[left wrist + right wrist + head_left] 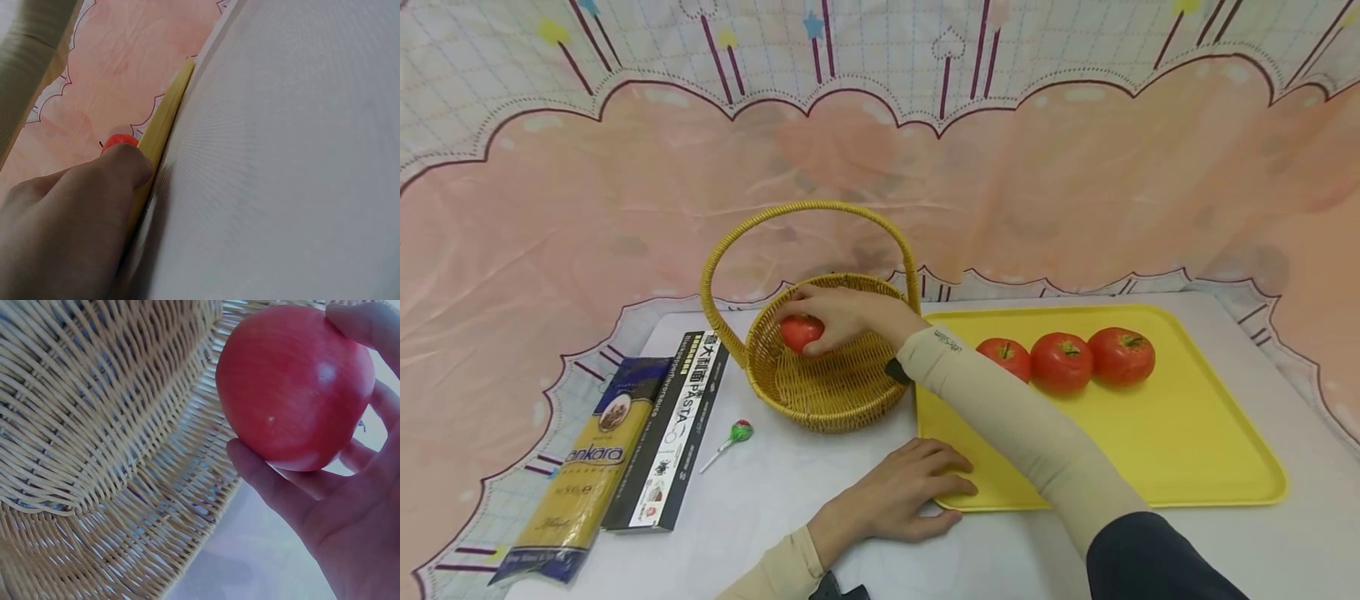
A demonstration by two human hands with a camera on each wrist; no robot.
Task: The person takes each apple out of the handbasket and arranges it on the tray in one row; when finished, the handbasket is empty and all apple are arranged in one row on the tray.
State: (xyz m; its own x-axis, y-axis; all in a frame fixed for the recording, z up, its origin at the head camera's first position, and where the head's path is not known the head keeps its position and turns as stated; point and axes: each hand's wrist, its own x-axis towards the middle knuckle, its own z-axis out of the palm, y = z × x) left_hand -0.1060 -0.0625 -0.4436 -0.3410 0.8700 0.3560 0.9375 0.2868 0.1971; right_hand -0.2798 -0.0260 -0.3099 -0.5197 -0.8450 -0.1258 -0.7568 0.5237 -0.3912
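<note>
My right hand [831, 317] grips a red tomato [800, 332] inside the left part of a round wicker basket [827, 423] with a tall hoop handle. In the right wrist view, thumb and fingers curl round the smooth tomato [294, 387], close to the woven wall [106, 394]. Fingers spread, my left hand [910, 492] rests at the near left corner of a yellow tray [1180, 450], fingertips over its rim. Three more tomatoes, among them a middle one [1062, 363], sit in a row on the tray, the leftmost partly hidden by my right sleeve.
Left of the basket lie a black and white pasta box [670, 433] and a blue and yellow pasta packet [591, 467], side by side. A green-wrapped lollipop [740, 431] lies between box and basket. Behind the white table [790, 508] hangs a patterned cloth [1000, 192].
</note>
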